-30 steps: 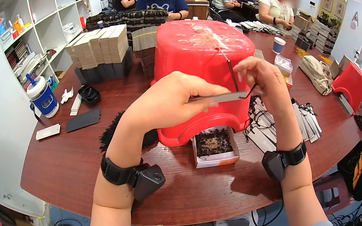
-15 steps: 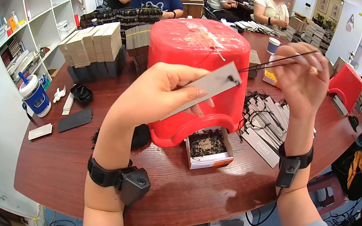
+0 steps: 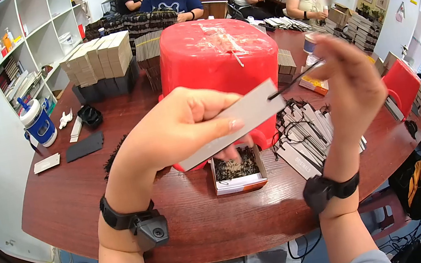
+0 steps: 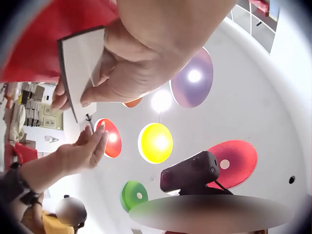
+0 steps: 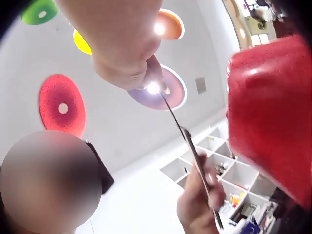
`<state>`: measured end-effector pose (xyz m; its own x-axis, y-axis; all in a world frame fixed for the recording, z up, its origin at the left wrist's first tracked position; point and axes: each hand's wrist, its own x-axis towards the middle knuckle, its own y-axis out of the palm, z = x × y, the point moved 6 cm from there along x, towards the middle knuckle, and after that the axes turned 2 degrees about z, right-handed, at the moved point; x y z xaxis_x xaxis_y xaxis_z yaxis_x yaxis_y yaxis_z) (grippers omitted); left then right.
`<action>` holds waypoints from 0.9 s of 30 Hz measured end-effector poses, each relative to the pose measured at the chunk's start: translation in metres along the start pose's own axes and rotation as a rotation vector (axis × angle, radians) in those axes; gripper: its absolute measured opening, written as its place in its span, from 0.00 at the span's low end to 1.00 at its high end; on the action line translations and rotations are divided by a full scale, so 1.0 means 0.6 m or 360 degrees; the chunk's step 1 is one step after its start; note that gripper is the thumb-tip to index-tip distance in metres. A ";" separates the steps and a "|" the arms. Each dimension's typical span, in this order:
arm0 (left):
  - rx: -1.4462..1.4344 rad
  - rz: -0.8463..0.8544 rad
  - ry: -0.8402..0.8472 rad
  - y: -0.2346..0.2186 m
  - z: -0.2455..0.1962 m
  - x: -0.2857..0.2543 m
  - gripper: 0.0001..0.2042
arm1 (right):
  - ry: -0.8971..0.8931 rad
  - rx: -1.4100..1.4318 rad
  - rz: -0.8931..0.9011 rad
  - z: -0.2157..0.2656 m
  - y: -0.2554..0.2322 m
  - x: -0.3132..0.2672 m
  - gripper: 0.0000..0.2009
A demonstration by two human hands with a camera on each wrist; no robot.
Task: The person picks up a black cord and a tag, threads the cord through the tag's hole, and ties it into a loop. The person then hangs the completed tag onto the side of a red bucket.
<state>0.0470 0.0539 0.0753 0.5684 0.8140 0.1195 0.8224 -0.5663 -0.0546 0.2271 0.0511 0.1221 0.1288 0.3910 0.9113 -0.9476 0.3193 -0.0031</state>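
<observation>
In the head view the left hand (image 3: pixel 182 128) pinches a pale grey tag (image 3: pixel 242 120) between thumb and fingers, the tag tilted up to the right. A black cord (image 3: pixel 299 77) runs from the tag's upper right end to the fingertips of the right hand (image 3: pixel 350 78), which pinch it. The left wrist view shows the tag (image 4: pixel 80 68) with a dark edge, gripped by the left hand (image 4: pixel 146 53). Seen from the right wrist, the cord (image 5: pixel 170 111) is stretched straight between the right hand (image 5: pixel 126 58) and the tag (image 5: pixel 197 161), seen edge-on.
Behind the hands stands an upturned red tub (image 3: pixel 212 46). A small box of black cords (image 3: pixel 240 185) sits at its front, and a pile of corded tags (image 3: pixel 307 137) lies to the right. Stacked pale cards (image 3: pixel 99 61), a blue-white jug (image 3: pixel 39 125) and several people are farther off.
The right hand first moved away from the tag to the right, drawing out the cord, then turned and came slightly back. The left hand's tag has swung from nearly edge-on to face the head view.
</observation>
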 end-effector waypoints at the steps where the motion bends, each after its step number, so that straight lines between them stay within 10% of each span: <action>1: 0.0005 0.0005 0.0005 -0.003 -0.001 -0.002 0.14 | 0.0091 0.0109 -0.0231 -0.009 -0.025 0.011 0.09; 5: 0.0123 0.0120 0.0006 0.006 0.005 0.001 0.15 | -0.0319 0.0126 -0.0367 0.014 -0.069 0.009 0.07; 7: 0.0064 0.0109 0.0029 0.010 0.003 0.006 0.14 | -0.0947 -0.0123 0.0055 0.091 -0.074 -0.024 0.07; 8: 0.0065 0.0119 0.0021 0.014 0.002 0.004 0.14 | -0.0928 0.0894 0.0851 0.112 -0.057 -0.011 0.08; 9: 0.0078 0.0121 -0.0008 0.017 0.000 0.000 0.14 | -0.0917 0.0883 0.0835 0.106 -0.050 -0.004 0.08; 11: 0.0085 0.0158 -0.0070 0.028 0.006 -0.001 0.14 | -0.0198 0.0237 -0.0226 0.034 -0.081 0.023 0.09; 15: -0.0631 0.0106 0.0153 0.044 0.032 0.023 0.14 | 0.0536 -0.0352 0.0394 -0.154 -0.077 0.025 0.12; 21: -0.0834 -0.0047 0.0256 0.077 0.067 0.040 0.13 | 0.1490 0.0617 0.0842 -0.032 0.015 -0.157 0.07; 27: -0.0419 -0.0251 0.0142 0.074 0.078 0.034 0.18 | 0.1474 0.0228 0.0463 -0.094 -0.079 -0.163 0.07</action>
<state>0.0959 0.0513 0.0292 0.4205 0.8865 0.1929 0.8595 -0.4573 0.2283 0.2759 0.0465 0.0101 0.0049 0.9800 0.1991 -0.9973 0.0193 -0.0703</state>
